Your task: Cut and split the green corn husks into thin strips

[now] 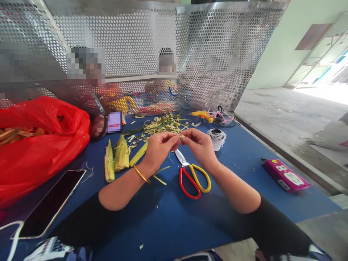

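Note:
Fingertips of my left hand (pixel 159 150) and my right hand (pixel 199 145) meet in a pinch above the blue table. Between them is a small pale piece (pixel 180 136), mostly hidden by the fingers; it looks like a bit of plant strip. Just below lie scissors (pixel 194 174) with one red and one yellow handle, their blades pointing away from me. Left of my left hand are green husk pieces (pixel 121 154) and a narrow green stalk (pixel 138 154). Behind my hands spreads a heap of shredded green strips (pixel 163 124).
A red plastic bag (pixel 62 134) holding dry scraps and a phone (pixel 51 203) are at left. White string (pixel 216 137), a yellow glue gun (pixel 202 115) and a purple pouch (pixel 285 175) lie right. A perforated metal screen (pixel 130 40) borders the table's back; people sit beyond it.

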Tool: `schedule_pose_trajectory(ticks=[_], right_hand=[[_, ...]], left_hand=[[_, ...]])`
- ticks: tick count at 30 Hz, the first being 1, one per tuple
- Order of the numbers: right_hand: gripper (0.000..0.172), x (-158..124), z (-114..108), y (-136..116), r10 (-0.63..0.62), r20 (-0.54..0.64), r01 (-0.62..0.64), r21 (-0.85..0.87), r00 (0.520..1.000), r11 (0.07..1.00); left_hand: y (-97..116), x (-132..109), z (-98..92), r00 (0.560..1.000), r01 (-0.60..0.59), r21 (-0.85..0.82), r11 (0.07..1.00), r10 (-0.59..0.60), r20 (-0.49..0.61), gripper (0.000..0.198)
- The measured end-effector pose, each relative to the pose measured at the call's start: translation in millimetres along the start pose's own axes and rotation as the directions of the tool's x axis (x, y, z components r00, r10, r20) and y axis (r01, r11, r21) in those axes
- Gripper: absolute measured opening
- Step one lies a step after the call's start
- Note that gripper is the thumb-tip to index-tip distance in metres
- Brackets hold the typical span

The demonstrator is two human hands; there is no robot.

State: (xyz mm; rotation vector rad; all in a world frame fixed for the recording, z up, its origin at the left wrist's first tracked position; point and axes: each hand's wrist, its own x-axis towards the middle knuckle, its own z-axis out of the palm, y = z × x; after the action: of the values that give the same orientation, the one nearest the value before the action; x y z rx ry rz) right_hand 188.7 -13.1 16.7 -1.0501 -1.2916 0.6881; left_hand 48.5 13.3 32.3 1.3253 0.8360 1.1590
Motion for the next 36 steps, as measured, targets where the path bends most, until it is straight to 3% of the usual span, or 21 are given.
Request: schedule_pose_trajectory(ticks=[5,7,13,17,26,30,36], right_hand=[[0.016,2.2,-3.8,-4.5,0.06,0.098,-0.058,-0.025,0.993,0.998],[0.017,1.1,-2.1,-5.0,0.084,0.106,-0.082,-0.018,0.991,0.996],[0.028,-3.4,6.5,-1.4,0.172,0.0,-0.17,0.142,0.985,0.975],[0.034,-3.4,8.1,-0.2,0.195,-0.009,-0.19,0.168,0.981,0.967],[0.034,-4.2,10.8,2.3,0.146,-0.018,-0.144,0.08,0.989,0.986],[0.024,-6.9,12.5,3.8,0.055,-0.077,-0.057,-0.022,0.996,0.998],[0.017,-9.1,13.4,6.2,-0.071,-0.099,0.066,-0.055,0.993,0.996]], left_hand=[[6.1,4.0,-8.9,0.995,-0.099,0.215,0.971,0.099,0.013,0.009],[6.2,5.4,-10.3,0.996,-0.089,0.223,0.971,0.088,0.012,0.01],[-1.4,5.1,-3.5,0.985,0.171,-0.149,0.974,-0.168,0.031,0.026],[-3.4,2.9,0.4,0.978,0.209,-0.192,0.959,-0.21,0.013,0.025],[-2.9,1.7,1.9,0.983,0.171,-0.128,0.977,-0.178,-0.052,0.012],[0.0,3.2,1.4,0.989,0.124,-0.085,0.989,-0.131,-0.074,0.005],[4.3,1.0,4.2,0.981,0.185,-0.154,0.971,-0.191,-0.032,0.009]])
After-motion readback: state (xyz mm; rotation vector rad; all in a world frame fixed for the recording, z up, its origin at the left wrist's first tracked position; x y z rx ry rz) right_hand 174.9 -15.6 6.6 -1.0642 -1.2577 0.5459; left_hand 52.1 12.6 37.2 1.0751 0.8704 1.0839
